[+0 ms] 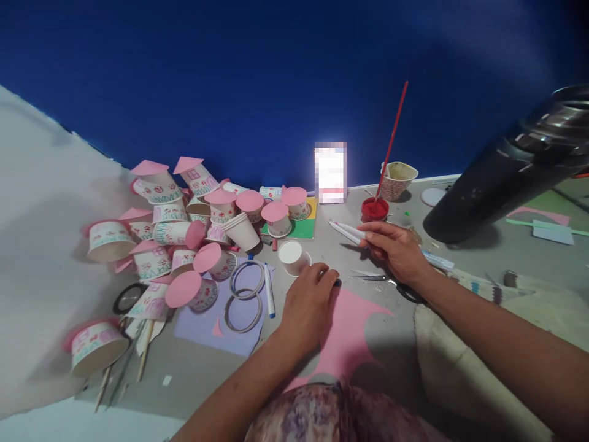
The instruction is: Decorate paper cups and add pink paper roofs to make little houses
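Note:
My right hand (396, 248) is closed around two slim white markers (350, 233), their tips pointing left over the table. My left hand (310, 301) rests palm down with its fingers curled. A small dark end of something (337, 283) shows by its fingertips; the rest is hidden. Just beyond that hand is a plain white paper cup (291, 253). Pink paper (350, 337) with curved cut-outs lies beneath and right of my left hand. Below my right hand are open scissors (377, 278) with dark handles.
Decorated paper cups (154, 261) with pink paper roofs crowd the left. Rolls of tape (243, 313) and a blue-capped marker (269, 291) lie on purple paper (197, 328). A red paint pot (375, 210) holds a tall brush; a dark flask (488, 184) leans at right.

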Tool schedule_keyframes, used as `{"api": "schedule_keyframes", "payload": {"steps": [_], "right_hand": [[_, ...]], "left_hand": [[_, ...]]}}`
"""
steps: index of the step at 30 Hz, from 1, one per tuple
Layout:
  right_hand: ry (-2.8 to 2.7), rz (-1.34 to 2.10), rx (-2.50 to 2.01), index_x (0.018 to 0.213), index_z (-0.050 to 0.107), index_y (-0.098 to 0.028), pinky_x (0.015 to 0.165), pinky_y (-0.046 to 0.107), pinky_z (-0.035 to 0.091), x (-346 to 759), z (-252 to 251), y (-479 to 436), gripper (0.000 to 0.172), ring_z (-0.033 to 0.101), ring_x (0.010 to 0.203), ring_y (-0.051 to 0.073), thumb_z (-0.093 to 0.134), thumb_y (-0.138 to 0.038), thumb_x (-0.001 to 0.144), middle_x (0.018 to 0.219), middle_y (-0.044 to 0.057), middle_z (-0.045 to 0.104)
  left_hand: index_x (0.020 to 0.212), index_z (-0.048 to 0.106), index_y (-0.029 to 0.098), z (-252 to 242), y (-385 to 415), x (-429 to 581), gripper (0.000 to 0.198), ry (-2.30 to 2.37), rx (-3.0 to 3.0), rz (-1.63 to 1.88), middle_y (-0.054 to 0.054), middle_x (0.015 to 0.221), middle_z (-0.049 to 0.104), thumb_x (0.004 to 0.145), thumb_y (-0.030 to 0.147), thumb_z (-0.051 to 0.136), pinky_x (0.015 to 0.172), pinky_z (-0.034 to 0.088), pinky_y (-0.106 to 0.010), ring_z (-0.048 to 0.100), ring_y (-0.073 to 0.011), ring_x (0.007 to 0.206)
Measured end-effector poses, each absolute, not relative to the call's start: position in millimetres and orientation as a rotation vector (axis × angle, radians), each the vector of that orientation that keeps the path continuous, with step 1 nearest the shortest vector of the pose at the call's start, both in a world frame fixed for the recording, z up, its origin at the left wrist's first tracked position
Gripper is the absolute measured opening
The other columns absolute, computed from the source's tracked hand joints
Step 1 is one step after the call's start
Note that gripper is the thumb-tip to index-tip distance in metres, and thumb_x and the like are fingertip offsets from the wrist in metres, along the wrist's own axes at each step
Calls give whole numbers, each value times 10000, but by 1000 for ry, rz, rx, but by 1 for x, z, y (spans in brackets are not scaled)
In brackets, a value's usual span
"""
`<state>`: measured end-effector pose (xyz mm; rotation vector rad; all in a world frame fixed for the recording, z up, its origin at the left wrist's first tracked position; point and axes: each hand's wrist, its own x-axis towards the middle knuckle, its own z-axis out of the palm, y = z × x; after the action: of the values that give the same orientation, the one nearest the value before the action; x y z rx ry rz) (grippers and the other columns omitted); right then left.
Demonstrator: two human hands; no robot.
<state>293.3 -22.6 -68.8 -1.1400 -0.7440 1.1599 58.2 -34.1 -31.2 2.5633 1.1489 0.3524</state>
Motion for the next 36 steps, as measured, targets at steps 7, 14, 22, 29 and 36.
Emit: {"api": "schedule_keyframes", "payload": {"steps": [7,14,22,29,36], "right_hand": [[-748,1189,-1139,944,827,-206,414,239,265,291,-68,-25,254,419,472,77,847,-348,735,693,18,740],[-791,1255,-1104,1059,836,-218,444,243,304,290,-61,-29,378,441,514,85,868,-331,700,847,63,796],[-941,1299,-1084,1149,831,-272,508,277,373,284,-46,-47,354,476,569,113,853,-361,807,957,79,808],[-823,1104,-1148,873,818,-276,474,269,375,282,-30,-60,243,478,528,144,919,-433,718,589,6,650],[-995,988,-1292,1008,832,-272,456,289,472,283,-32,-72,262,593,535,173,866,-442,811,732,66,752]], "left_hand": [[1466,476,183,-37,-24,18,535,1285,2767,1007,-196,1379,603,965,223,660,1119,477,-514,570,-343,1345],[1591,314,192,-51,32,3,843,1296,2718,679,-229,1590,478,860,211,735,1222,365,-595,416,-393,1531],[1520,442,272,-21,25,5,786,1100,2074,854,-128,1536,502,802,240,758,1205,445,-491,534,-297,1427],[1449,485,245,-30,10,10,720,752,1465,851,-178,1498,590,793,263,783,1103,544,-455,617,-314,1374],[1399,545,267,-37,5,13,695,689,1389,867,-155,1508,587,761,97,761,1168,490,-478,583,-312,1422]]}}
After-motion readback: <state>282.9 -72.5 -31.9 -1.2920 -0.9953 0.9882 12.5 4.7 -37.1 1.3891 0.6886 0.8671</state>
